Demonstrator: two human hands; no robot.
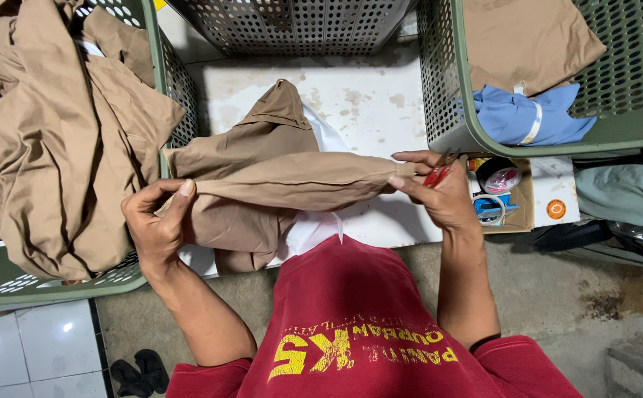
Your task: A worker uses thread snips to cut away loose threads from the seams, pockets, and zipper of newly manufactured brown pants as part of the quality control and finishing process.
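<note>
I see my left hand (158, 225) and right hand (439, 193) pinching a tan garment (277, 180) taut over the white table (380, 103); green baskets (447, 110) flank it, and a small cardboard box (522, 197) sits right of it.

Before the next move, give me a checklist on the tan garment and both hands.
1. Left hand grip on tan garment: ok, fingers pinch the fold.
2. Right hand grip on the far end: ok.
3. Fabric stretched between hands: ok.
4. Red tool in right hand: cannot tell what it is.
5. Left basket holds tan clothes: ok.
6. Right basket has room: ok.
</note>
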